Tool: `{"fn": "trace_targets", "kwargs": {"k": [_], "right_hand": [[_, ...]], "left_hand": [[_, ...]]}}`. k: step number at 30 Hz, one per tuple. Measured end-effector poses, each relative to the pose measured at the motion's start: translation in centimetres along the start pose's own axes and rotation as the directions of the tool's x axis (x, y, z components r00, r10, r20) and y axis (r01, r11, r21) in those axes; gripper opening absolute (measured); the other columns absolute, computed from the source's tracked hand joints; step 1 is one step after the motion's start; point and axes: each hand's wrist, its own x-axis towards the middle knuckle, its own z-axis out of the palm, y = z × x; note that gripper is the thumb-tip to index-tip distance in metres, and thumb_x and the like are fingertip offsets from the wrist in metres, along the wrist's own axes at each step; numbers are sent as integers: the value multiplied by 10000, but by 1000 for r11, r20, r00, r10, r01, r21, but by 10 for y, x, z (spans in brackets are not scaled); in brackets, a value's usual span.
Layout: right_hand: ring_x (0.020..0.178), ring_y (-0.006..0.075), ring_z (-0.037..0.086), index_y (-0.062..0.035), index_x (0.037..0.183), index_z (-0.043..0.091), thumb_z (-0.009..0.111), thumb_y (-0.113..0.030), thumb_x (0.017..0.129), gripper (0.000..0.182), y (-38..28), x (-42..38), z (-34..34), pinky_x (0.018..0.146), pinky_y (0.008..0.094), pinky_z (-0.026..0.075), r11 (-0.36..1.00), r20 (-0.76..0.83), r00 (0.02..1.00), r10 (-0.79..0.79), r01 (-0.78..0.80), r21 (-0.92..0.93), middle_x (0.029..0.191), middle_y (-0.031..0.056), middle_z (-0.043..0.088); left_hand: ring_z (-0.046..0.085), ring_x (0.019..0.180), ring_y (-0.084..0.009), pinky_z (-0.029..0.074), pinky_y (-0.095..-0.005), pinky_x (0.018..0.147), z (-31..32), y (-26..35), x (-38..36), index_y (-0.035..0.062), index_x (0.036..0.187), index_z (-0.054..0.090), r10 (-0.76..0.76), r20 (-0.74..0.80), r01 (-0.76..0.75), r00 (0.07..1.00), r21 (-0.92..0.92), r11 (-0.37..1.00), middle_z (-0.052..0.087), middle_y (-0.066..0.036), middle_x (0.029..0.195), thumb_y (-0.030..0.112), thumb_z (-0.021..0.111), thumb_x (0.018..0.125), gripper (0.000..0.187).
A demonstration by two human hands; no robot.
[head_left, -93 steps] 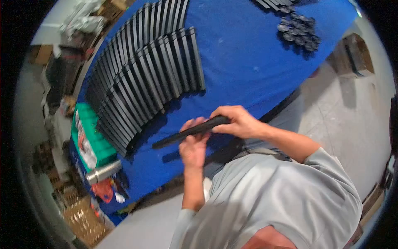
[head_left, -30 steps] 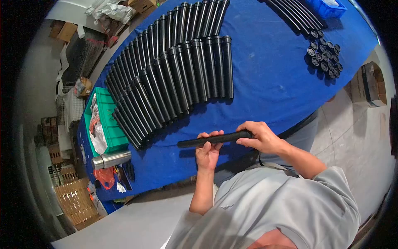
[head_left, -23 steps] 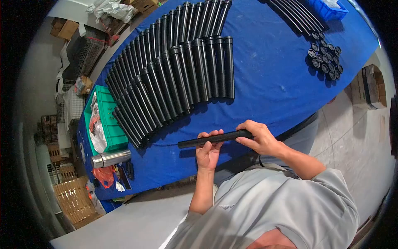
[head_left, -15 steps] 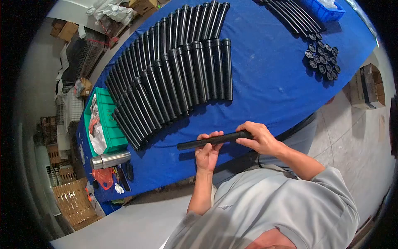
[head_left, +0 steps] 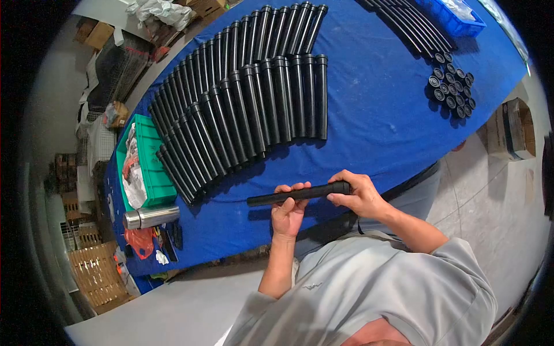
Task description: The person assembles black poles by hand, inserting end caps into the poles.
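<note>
A black plastic tube (head_left: 314, 192) is held roughly level above the near edge of the blue-covered table. My left hand (head_left: 288, 213) wraps it around the middle from below, thumb on the near side and fingertips showing beyond it. At the wider, collar-like right end, my right hand (head_left: 360, 195) grips with the thumb below and the fingers over the top. Beyond both hands, two long rows of similar black tubes (head_left: 248, 115) lie side by side, wider ends pointing away from me.
Round black caps (head_left: 451, 86) cluster at the right of the blue cloth (head_left: 381, 115), below thinner black tubes (head_left: 412, 26) and a blue bin (head_left: 456, 20). Leftward are a green crate (head_left: 156, 167), a steel flask (head_left: 151, 217), a red bag (head_left: 140, 242) and small tools (head_left: 168, 242). A cardboard box (head_left: 512, 130) stands on the floor.
My right-hand fingers have shifted slightly at the tube's wider end, so its collar shows more. My left hand keeps its hold. The whole view has moved a little.
</note>
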Motion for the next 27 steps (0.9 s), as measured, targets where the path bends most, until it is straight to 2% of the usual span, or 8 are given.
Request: {"fn": "trace_targets", "kwargs": {"k": [4, 7, 10, 13, 16, 19, 25, 27], "right_hand": [[690, 145, 665, -12, 1094, 666, 787, -157, 881, 285, 1, 1, -4, 614, 334, 506, 998, 15, 1000, 10, -9, -66, 755, 75, 681], [735, 154, 676, -7, 1109, 664, 792, -165, 877, 308, -4, 1, -3, 642, 336, 518, 906, -20, 949, -315, 294, -303, 816, 100, 693], [771, 156, 671, -5, 1142, 663, 800, -175, 876, 344, -4, 1, -3, 669, 340, 524, 881, 15, 922, -388, 376, -288, 869, 100, 695], [743, 136, 672, 4, 1141, 670, 793, -168, 888, 330, -5, -3, -6, 651, 339, 533, 999, 43, 999, 21, -19, -45, 821, 69, 691], [699, 109, 662, 14, 1112, 682, 778, -165, 901, 294, -8, -1, -6, 615, 316, 528, 981, 103, 978, 182, -187, 45, 770, 45, 685], [667, 94, 659, 20, 1079, 690, 764, -162, 906, 262, -6, -2, 1, 585, 297, 520, 993, 17, 994, 105, -106, 58, 729, 36, 678], [686, 147, 654, 10, 1081, 686, 788, -161, 875, 287, -6, 1, 1, 608, 342, 521, 994, 18, 999, 34, -32, -103, 747, 72, 654], [680, 154, 643, 11, 1089, 682, 798, -166, 867, 306, -7, 3, 1, 607, 350, 517, 924, -1, 959, -283, 272, -269, 740, 75, 638]], "left_hand": [[554, 1336, -420, 506, -535, 1114, 3, 0, 2, 62, 1235, 596, -11, -27, 11, 1000, 21, 1000, 656, -222, 1314, 30, 724, 921, 340], [552, 1336, -424, 502, -539, 1116, 16, 2, 5, 62, 1241, 585, -53, -48, 54, 997, 13, 998, 653, -225, 1318, 43, 730, 921, 352], [548, 1339, -426, 497, -545, 1119, 2, 1, 3, 62, 1242, 577, -32, 4, 32, 999, -28, 999, 652, -228, 1318, 49, 735, 920, 359], [555, 1331, -425, 492, -550, 1120, -1, 1, 2, 65, 1230, 582, -48, -5, 47, 999, -37, 998, 654, -225, 1316, 44, 737, 918, 349], [560, 1327, -421, 492, -550, 1121, 6, 0, 3, 70, 1230, 584, -43, -14, 43, 999, 11, 999, 656, -223, 1313, 44, 737, 919, 348], [582, 1305, -409, 538, -516, 1083, 7, -1, 2, 74, 1199, 602, -17, -20, 18, 1000, 10, 1000, 659, -222, 1297, 21, 745, 906, 330], [588, 1298, -409, 539, -513, 1084, 9, 0, 3, 69, 1210, 600, -27, -77, 27, 997, 4, 1000, 659, -225, 1296, 40, 741, 916, 328], [584, 1304, -407, 534, -515, 1088, 10, 1, 5, 67, 1217, 599, -49, -52, 49, 997, -13, 999, 656, -226, 1303, 49, 740, 919, 330]]}}
